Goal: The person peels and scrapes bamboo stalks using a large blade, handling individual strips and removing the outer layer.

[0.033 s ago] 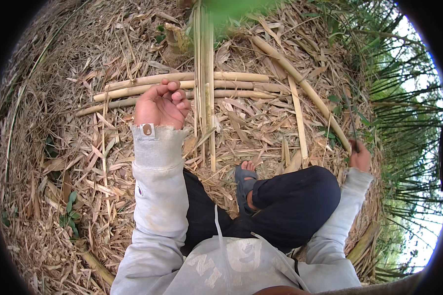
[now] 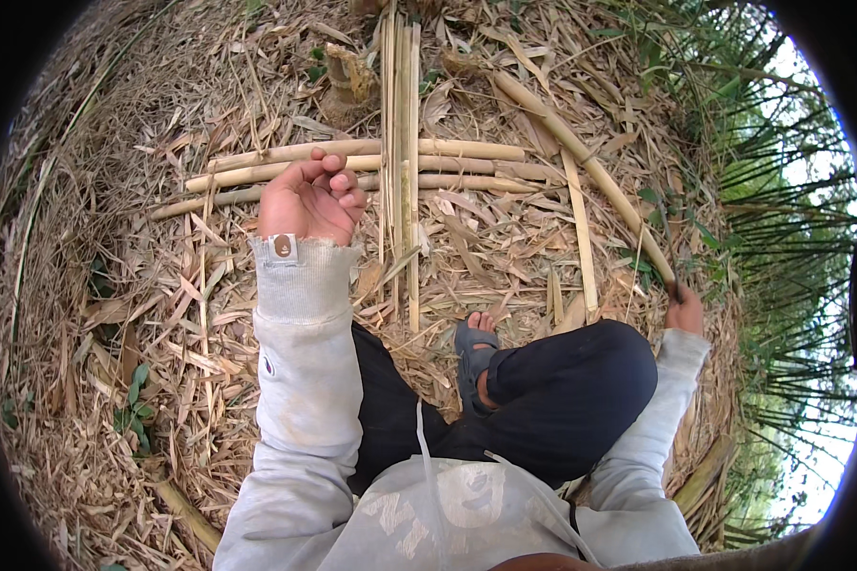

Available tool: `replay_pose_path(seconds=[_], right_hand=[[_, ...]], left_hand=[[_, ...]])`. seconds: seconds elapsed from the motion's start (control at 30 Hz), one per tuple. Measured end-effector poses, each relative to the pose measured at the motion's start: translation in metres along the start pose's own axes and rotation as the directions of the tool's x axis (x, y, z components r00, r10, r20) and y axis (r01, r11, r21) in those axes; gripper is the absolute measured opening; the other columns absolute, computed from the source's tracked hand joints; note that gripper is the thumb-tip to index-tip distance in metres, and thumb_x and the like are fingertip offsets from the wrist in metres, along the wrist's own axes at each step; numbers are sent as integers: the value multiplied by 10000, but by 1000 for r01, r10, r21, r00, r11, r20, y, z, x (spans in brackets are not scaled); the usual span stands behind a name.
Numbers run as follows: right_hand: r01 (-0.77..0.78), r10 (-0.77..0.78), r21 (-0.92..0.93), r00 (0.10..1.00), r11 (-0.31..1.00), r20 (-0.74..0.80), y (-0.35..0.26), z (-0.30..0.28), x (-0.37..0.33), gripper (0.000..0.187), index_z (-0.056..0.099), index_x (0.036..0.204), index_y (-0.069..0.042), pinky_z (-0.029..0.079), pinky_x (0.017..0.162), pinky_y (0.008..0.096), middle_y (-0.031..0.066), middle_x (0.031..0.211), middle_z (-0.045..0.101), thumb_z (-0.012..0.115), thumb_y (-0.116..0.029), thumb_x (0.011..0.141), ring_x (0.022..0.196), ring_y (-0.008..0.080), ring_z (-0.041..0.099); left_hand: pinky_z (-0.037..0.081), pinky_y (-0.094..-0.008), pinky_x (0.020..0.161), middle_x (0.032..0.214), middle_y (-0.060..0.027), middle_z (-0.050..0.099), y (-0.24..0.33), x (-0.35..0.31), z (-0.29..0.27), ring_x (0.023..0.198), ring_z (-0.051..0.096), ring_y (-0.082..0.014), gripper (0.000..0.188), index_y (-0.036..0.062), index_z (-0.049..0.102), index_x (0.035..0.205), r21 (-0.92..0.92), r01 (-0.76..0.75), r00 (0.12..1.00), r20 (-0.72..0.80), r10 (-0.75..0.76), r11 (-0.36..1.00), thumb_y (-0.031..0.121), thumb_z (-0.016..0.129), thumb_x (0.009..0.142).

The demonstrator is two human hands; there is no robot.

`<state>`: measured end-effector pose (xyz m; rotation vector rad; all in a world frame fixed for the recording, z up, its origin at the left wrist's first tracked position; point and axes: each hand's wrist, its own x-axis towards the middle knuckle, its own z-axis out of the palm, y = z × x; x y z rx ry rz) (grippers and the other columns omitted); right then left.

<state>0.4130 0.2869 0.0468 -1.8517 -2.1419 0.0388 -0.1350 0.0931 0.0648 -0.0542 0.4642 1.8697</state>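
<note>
My left hand [image 2: 311, 198] is held palm up over the bamboo poles [image 2: 243, 174], its fingers loosely curled and apart with nothing in them. Three of these poles lie roughly side by side across the ground. Over them run long split bamboo strips [image 2: 399, 114], pointing away from me. At the right, my right hand [image 2: 684, 312] is closed round a dark knife-like tool [image 2: 675, 289]; motion blur hides its shape. That hand is beside the near end of a longer bamboo pole [image 2: 605, 181], which slants off to the far left.
A cut stump [image 2: 348, 76] stands beyond the poles. Dry leaves and bamboo scraps cover the ground, with a flat strip [image 2: 581, 238] near my bent knee [image 2: 619, 366]. My sandalled foot [image 2: 473, 366] is in the middle. Green stalks [image 2: 781, 190] rise at the right.
My right hand has moved slightly left and down, and the dark tool in it shows less of its length. The green blur at the top is gone. My left hand has hardly moved.
</note>
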Motion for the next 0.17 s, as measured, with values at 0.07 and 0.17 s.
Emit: replay_pose_path(seconds=[0.07,0.17], right_hand=[[-20,18,20,992,1000,122,41,60,-22,217,692,1046,-68,494,770,432,240,921,667,556,-187,926,865,386,649],[-174,173,-24,934,984,314,143,132,-24,303,698,1040,-69,491,786,458,252,917,665,622,-321,891,895,400,643]], left_hand=[[399,-288,602,842,-22,514,7,-6,-7,686,471,-141,102,86,474,975,29,-60,998,-15,61,998,51,393,924],[401,-289,598,836,-27,510,19,-13,-21,684,470,-141,86,70,462,969,76,-146,983,-104,153,986,57,384,935]])
